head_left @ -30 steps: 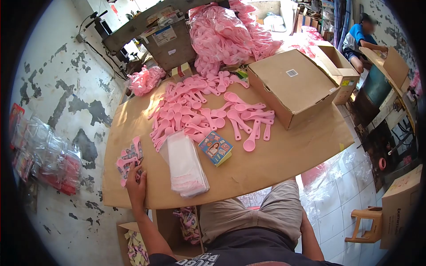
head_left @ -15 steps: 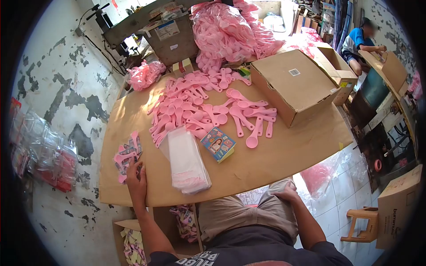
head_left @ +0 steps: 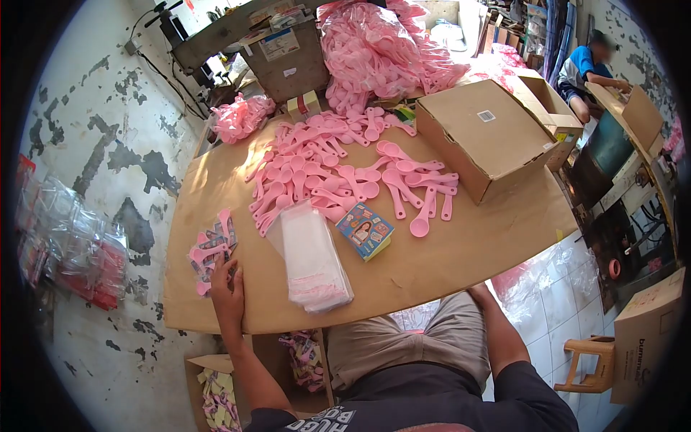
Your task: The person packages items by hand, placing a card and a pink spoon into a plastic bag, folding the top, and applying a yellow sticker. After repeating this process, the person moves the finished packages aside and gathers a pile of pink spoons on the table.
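Note:
My left hand (head_left: 228, 286) rests on the brown table's left side, fingers apart, its fingertips at a small pile of pink spoons (head_left: 209, 252) and printed packets (head_left: 223, 236). My right hand (head_left: 479, 291) is by my right thigh at the table's front edge, with its fingers mostly hidden. A stack of clear plastic bags (head_left: 313, 255) lies mid-table. Just right of it is a blue printed booklet or card stack (head_left: 366, 230) with yellow underneath. Behind these spreads a large heap of loose pink spoons (head_left: 309, 162).
A closed cardboard box (head_left: 486, 129) stands at the table's right. Big bags of pink spoons (head_left: 367, 54) are at the back. Below the table's front edge are open boxes of packets (head_left: 219, 403). A co-worker (head_left: 586, 72) sits at the far right; a stool (head_left: 586, 363) stands lower right.
The view has shifted slightly, so the table things appear further right. My right hand has moved from the top of my thigh toward the table edge. My left hand stays by the small pile.

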A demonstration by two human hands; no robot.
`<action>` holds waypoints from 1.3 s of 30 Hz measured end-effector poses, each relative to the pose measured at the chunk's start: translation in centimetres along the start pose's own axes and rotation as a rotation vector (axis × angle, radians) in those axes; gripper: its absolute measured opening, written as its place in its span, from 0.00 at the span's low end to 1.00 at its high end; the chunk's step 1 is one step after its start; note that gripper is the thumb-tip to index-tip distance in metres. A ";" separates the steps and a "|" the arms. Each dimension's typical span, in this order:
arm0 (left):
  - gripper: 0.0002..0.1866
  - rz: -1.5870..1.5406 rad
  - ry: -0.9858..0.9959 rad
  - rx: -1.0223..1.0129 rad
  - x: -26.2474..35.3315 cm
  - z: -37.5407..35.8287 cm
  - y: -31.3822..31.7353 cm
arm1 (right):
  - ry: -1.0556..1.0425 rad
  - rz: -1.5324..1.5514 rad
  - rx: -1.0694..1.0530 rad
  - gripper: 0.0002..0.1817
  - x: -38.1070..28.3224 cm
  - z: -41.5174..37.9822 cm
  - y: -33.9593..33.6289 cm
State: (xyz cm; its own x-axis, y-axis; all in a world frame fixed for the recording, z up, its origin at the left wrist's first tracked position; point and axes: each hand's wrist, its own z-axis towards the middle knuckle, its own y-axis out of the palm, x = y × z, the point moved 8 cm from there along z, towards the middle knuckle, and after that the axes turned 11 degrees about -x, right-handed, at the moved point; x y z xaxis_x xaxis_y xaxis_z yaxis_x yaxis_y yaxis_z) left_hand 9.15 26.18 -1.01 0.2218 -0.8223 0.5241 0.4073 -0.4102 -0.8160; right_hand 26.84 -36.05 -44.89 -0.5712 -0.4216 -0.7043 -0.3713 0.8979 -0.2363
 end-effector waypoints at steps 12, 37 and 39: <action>0.15 0.063 0.015 0.016 0.4 0.3 0.4 | 0.052 0.808 -0.305 0.64 6.4 -15.7 5.0; 0.27 -0.040 0.086 0.064 1.5 0.1 0.5 | -0.193 -0.474 -0.706 0.50 -9.3 -29.9 6.6; 0.27 -0.052 0.097 0.063 2.0 -0.2 0.3 | -0.414 -0.319 -0.876 0.42 -16.5 -32.8 8.3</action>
State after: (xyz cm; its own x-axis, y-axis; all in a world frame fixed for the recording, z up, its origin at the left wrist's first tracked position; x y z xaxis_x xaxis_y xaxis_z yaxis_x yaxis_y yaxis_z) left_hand 9.55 24.33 -0.20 0.1132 -0.8362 0.5366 0.4715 -0.4302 -0.7698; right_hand 9.20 -25.80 -13.30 -0.1150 -0.3990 -0.9097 -0.9620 0.2730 0.0019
